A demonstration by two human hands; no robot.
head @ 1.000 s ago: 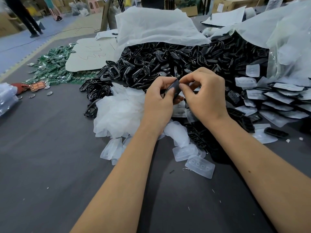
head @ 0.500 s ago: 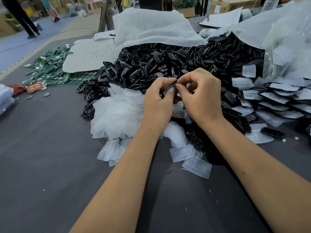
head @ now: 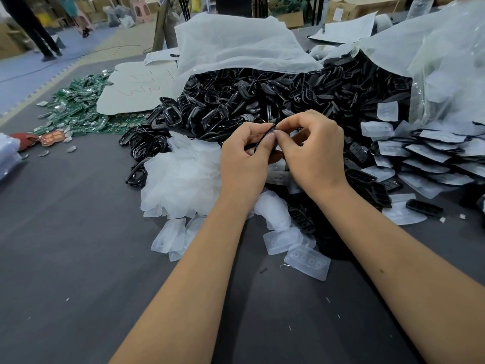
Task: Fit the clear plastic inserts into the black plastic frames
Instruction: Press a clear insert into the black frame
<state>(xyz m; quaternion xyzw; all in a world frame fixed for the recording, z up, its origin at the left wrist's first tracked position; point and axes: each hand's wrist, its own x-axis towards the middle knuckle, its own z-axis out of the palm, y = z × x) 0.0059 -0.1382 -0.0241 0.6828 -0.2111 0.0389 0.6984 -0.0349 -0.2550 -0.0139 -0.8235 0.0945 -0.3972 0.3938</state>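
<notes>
My left hand (head: 244, 164) and my right hand (head: 312, 151) meet in the middle of the view and pinch one black plastic frame (head: 265, 137) between thumbs and fingertips. The frame is seen edge-on and mostly hidden by my fingers; whether a clear insert sits in it I cannot tell. A heap of clear plastic inserts (head: 181, 177) lies just left of my left hand, and a single insert with several holes (head: 307, 261) lies nearer me. A large pile of black frames (head: 262, 98) spills from an open bag behind my hands.
Fitted frames with inserts (head: 433, 153) are stacked in rows at the right. Green circuit boards (head: 76, 111) and a cardboard sheet (head: 136, 90) lie at the far left. A clear plastic bag (head: 446, 56) rises at the right. The grey table surface (head: 78, 258) stretches toward me. A person's legs (head: 36, 30) stand far left.
Both hands stay pinched on the black frame; the fingertips have shifted along it and the frame has turned more edge-on.
</notes>
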